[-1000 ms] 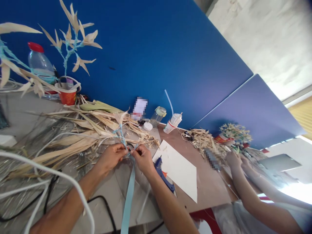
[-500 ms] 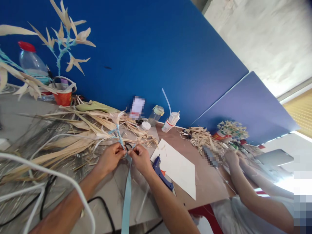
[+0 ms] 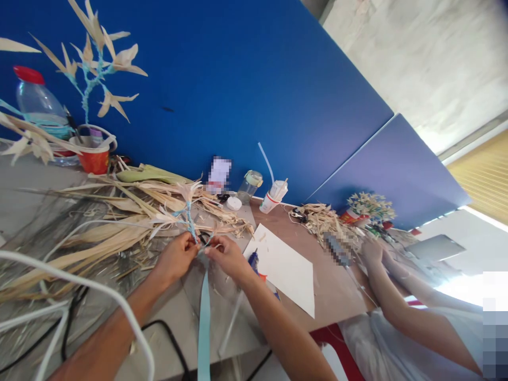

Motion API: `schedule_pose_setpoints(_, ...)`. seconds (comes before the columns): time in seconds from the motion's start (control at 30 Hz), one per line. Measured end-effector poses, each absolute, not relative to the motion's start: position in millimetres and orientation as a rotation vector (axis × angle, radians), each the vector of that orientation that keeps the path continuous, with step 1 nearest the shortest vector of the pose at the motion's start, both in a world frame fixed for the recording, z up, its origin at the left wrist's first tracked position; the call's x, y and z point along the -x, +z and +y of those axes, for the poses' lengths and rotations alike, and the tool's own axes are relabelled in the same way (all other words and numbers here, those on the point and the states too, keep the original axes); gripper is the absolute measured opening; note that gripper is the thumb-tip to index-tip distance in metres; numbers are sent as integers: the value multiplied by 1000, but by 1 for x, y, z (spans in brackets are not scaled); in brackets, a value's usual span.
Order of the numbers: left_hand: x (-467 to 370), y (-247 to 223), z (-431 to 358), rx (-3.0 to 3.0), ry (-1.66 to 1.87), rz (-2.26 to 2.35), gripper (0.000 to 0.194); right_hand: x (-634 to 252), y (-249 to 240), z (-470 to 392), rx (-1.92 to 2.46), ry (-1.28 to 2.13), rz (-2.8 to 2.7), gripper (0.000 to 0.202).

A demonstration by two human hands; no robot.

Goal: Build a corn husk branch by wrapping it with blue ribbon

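A small stem wrapped in light blue (image 3: 189, 218), topped with pale husk petals, stands up from my left hand (image 3: 177, 257), whose fingers pinch its lower end. Close beside it, my right hand (image 3: 227, 257) has its fingertips pressed together at the stem's base, where a light blue ribbon (image 3: 203, 317) begins and hangs down past the table's front edge. The exact grip on the ribbon is too small to make out. Behind my right forearm lies a blue glue gun (image 3: 253, 259), partly hidden, on a white sheet (image 3: 289, 270).
Dry husks (image 3: 107, 238) spread over the left side. A red cup (image 3: 94, 159) with pens and a bottle (image 3: 42, 106) stand behind them. A white cable (image 3: 99, 290) arches at the front left. On the right, another person's hands (image 3: 372, 253) work near a husk pile (image 3: 323, 222).
The whole view has shifted slightly, so things appear further left. My right hand has changed its finger position a little at the stem's base, and my right forearm now covers more of the glue gun.
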State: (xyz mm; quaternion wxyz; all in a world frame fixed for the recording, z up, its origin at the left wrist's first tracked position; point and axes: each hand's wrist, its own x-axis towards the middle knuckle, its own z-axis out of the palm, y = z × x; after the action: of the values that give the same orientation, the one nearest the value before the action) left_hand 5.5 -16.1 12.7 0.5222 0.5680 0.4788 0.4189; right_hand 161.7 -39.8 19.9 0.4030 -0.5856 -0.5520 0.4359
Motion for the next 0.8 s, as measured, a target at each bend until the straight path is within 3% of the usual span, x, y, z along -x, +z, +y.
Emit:
schedule_pose_setpoints(0.1, -5, 13, -14, -1320, 1018, 1148, 14, -181, 37, -48, 1441, 1158, -1397, 31)
schedule_pose_setpoints(0.33, -4, 9, -11, -1332, 1043, 1177, 19, -242, 80, -80, 1719, 862, -1675, 20)
schedule_pose_setpoints(0.47, -4, 7, -9, -1343, 1084, 1198, 19, -258, 68, -109, 2050, 539, -1772, 22)
schedule_pose_setpoints(0.67, -4, 6, -8, -1317, 1077, 1211, 19, -261, 36, -141, 2326, 396, -1960, 65)
schedule_pose_setpoints(0.73, -4, 6, -9, -1300, 1076, 1198, 20, -261, 31, -141, 2347, 363, -1946, 65)
schedule_pose_setpoints(0.8, -3, 7, -9, -1294, 1070, 1183, 21, -262, 28, -139, 2322, 374, -1952, 51)
